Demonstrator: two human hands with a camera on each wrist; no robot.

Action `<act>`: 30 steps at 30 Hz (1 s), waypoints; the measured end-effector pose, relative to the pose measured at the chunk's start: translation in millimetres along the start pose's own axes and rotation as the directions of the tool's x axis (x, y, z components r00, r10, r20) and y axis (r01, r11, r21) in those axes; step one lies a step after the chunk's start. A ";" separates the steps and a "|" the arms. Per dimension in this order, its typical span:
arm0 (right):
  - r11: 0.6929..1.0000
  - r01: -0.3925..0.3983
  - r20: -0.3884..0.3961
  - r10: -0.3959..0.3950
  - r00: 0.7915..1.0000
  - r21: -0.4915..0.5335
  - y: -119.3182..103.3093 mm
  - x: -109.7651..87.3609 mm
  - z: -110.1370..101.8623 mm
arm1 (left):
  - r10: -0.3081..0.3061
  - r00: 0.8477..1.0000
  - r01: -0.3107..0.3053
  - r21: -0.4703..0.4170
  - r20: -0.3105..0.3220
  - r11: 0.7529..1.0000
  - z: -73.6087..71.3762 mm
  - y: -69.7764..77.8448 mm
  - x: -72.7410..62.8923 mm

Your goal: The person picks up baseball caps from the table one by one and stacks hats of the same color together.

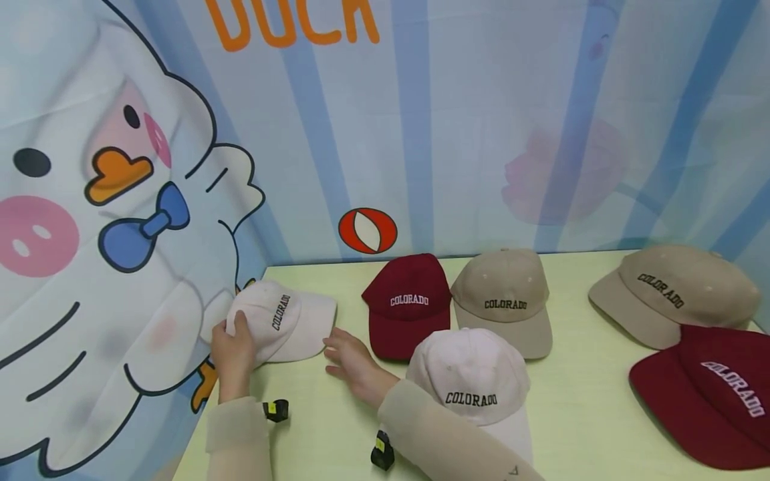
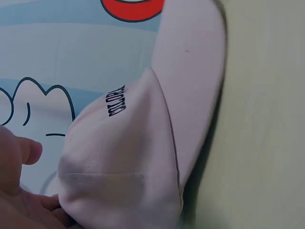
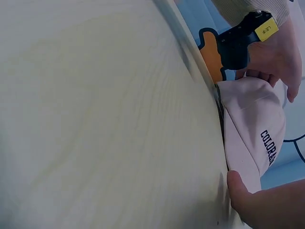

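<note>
A white cap (image 1: 263, 308) lettered COLORADO sits at the table's left end, its brim toward the right. My left hand (image 1: 233, 354) is at the back of its crown. In the left wrist view the fingers (image 2: 40, 210) touch the crown's lower back, while the thumb stands apart from the cloth. At the brim's front edge is my right hand (image 1: 359, 371), fingers loosely extended. In the right wrist view its thumb (image 3: 239, 191) overlaps the brim's tip.
A dark red cap (image 1: 409, 324) and a beige cap (image 1: 505, 327) stand side by side at the back, with another white cap (image 1: 472, 374) before them. Further right are a second beige cap (image 1: 692, 287) and a second red cap (image 1: 710, 407). A printed cloth (image 1: 469, 133) hangs behind the table.
</note>
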State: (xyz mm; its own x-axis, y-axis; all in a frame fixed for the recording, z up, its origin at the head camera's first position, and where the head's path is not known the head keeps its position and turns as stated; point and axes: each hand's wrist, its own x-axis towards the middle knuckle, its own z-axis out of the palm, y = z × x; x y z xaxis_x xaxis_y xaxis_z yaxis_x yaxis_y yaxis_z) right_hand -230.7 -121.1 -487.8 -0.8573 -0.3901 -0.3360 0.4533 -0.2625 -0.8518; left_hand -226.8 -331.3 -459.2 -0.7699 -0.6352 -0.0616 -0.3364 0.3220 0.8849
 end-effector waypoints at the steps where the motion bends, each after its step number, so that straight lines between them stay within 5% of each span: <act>1: 1.000 -0.002 -0.005 0.002 1.000 0.003 0.1 -0.8 -0.3 | -0.014 1.000 0.014 -0.022 -0.005 1.000 0.3 0.9 -0.2; 10: 1.000 -0.015 -0.022 0.015 1.000 -0.012 -0.1 -10.7 -0.1 | -0.019 1.000 0.015 -0.238 -0.015 0.971 4.5 5.1 -3.6; 17: 0.997 0.006 -0.021 -0.007 1.000 -0.078 -3.2 -21.0 -3.0 | 0.035 0.998 -0.049 -0.253 -0.058 0.966 2.4 14.8 -9.5; 30: 0.977 0.092 -0.033 -0.100 0.994 -0.194 -33.0 -49.1 -13.0 | 0.172 0.979 -0.190 -0.176 -0.111 0.966 -9.8 55.7 -37.1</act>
State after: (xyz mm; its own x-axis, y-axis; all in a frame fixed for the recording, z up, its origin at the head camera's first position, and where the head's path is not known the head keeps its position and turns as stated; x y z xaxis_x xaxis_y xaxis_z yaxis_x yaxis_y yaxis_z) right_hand -206.8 -81.7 -448.4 -0.9060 -0.3323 -0.2623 0.3166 -0.1205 -0.9409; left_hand -211.7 -296.7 -403.1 -0.7515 -0.6440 0.1434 -0.0829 0.3079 0.9478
